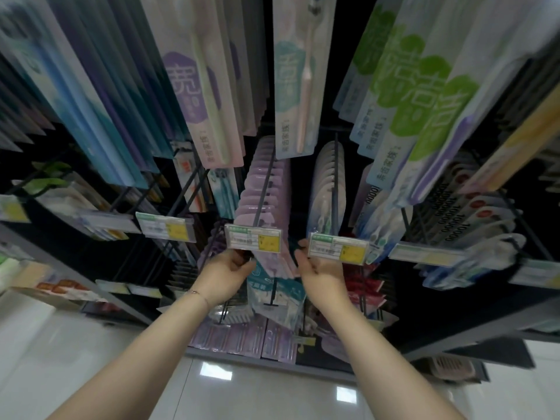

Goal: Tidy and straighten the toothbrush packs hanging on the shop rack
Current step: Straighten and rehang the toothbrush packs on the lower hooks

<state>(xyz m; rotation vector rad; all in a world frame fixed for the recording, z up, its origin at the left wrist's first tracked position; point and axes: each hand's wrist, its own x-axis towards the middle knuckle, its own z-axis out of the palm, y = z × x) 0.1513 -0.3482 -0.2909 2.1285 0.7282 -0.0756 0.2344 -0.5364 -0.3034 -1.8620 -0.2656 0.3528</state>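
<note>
A row of lilac toothbrush packs [266, 189] hangs on a black peg in the middle of the rack, behind a price tag [253, 239]. My left hand [225, 272] grips the left side of the packs' lower part, just under that tag. My right hand [318, 268] holds their right side, fingers curled beneath a second price tag [338, 248]. A neighbouring row of pale packs [328, 174] hangs on the peg to the right. A teal pack [278, 295] hangs lower, between my wrists.
Long toothbrush packs hang overhead: purple-labelled [194, 95], teal-labelled [292, 80] and green-labelled [415, 95]. More pegs with packs and price tags flank both sides. Red packs [362, 286] sit low right. Glossy white floor [242, 386] lies below the rack.
</note>
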